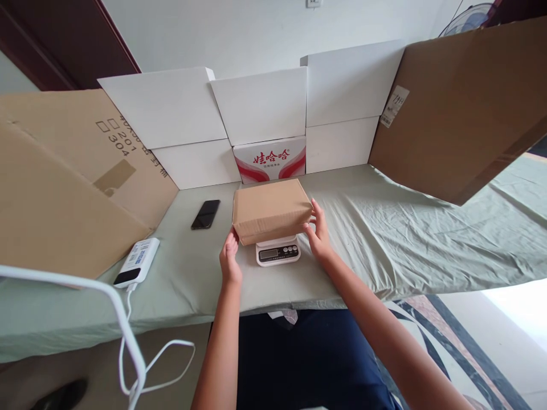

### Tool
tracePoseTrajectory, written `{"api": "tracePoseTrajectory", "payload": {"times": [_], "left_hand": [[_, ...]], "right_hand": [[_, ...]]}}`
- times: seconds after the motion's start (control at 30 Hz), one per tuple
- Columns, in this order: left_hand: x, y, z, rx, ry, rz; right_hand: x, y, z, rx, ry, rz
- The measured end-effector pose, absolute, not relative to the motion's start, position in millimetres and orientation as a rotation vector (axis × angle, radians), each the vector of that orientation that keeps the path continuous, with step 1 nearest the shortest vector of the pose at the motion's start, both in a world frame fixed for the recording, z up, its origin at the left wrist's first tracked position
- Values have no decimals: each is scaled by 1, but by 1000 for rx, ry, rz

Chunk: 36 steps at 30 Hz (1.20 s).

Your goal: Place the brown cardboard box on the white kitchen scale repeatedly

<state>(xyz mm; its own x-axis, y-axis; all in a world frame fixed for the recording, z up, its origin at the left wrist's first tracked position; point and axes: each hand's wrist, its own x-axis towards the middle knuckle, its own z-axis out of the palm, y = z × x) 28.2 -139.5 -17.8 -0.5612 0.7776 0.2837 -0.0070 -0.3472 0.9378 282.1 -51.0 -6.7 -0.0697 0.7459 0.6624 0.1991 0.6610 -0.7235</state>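
A closed brown cardboard box [273, 208] sits over a small white digital scale [278, 263], covering most of it; only the scale's front, with its display and round buttons, shows. My left hand [231, 256] grips the box's near left corner, fingers partly tucked under its edge. At the right side, my right hand [317, 230] holds the box with thumb at the front and fingers along the end. Whether the box rests fully on the scale or is held slightly above it, I cannot tell.
A black phone [205, 214] lies left of the box. Further left is a white power bank [137, 262] with a white cable [128, 330]. White boxes [262, 105] stand behind, with large cardboard boxes [461, 108] at both sides. Green cloth [350, 210] covers the table.
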Motion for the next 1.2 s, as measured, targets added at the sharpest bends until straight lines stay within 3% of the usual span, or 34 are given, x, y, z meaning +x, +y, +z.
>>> {"api": "tracePoseTrajectory", "payload": {"times": [0.87,1.07,1.2], "left_hand": [[28,-136,-18,1013,1302,1909],[11,-85,9,1055,1224,1982],[3,-36,12,968,1279,1908]], "right_hand": [[283,-60,5,-787,-1646,483],[269,-24,34,-704,-1626,514],[248,23,26,-690,-1588,616]]}}
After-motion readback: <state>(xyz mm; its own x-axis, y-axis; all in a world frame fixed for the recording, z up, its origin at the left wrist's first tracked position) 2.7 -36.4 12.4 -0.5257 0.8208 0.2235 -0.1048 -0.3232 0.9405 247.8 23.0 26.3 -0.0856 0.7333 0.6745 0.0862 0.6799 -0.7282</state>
